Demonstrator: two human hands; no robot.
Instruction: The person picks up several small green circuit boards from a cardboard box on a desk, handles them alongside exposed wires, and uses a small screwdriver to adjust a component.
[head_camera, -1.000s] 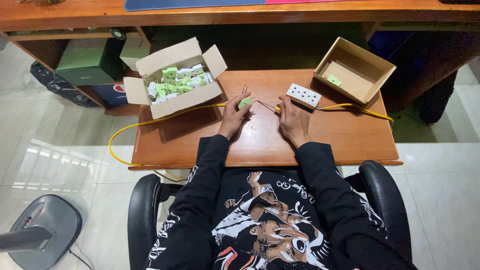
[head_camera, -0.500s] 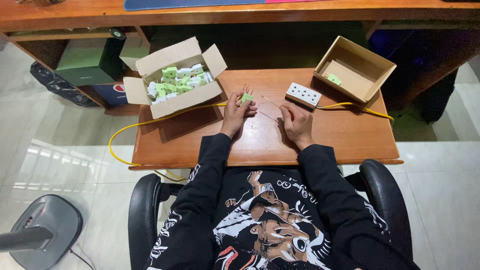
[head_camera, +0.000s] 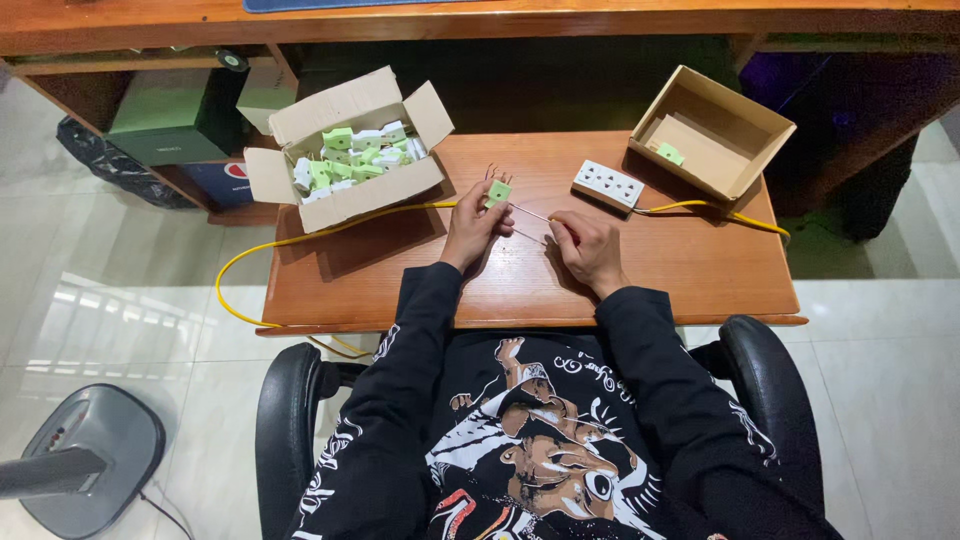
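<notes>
- The low brown wooden worktop (head_camera: 400, 290) stands before the seated person and carries everything in hand.
- An open cardboard box with its flaps spread (head_camera: 350, 150) sits at the worktop's far left corner, filled with small green and white plastic plug parts (head_camera: 355, 155).
- A second, shallower open cardboard box (head_camera: 712, 130) rests at the far right corner, tilted, with one small green part (head_camera: 670, 154) lying inside it.
- A long yellow cable (head_camera: 300, 238) runs from the middle of the worktop past the first box's near side and loops off the left edge toward the floor; another stretch of yellow cable leaves the strip toward the right edge.
- A white rectangular socket strip (head_camera: 607, 185) lies between the hands and the right box.
- The left hand (head_camera: 475, 225), near the worktop's middle, has its fingers closed on a small green plug piece (head_camera: 498, 192), held just above the surface.
- The right hand (head_camera: 588, 250), just beside it, pinches a thin wire (head_camera: 532, 214) that reaches to the plug piece.
</notes>
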